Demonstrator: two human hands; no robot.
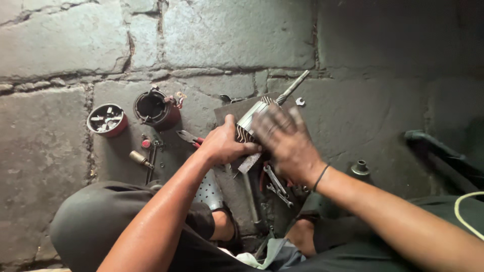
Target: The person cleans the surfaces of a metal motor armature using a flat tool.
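A motor armature (257, 113) with copper windings and a steel shaft (293, 86) lies tilted on a dark mat (227, 111) on the stone floor. My left hand (224, 143) grips its near end. My right hand (285, 141), blurred by motion and with a black band at the wrist, lies over the armature's middle with fingers spread. A strip of paper (249, 162) sticks out below the left hand.
A round red motor housing (155, 108) and a red tin of small parts (106, 119) sit at the left. Red-handled pliers (189, 136), a brass fitting (138, 158), spanners (277, 185), a small nut (300, 102) and a metal bushing (360, 167) lie around. My knees frame the bottom.
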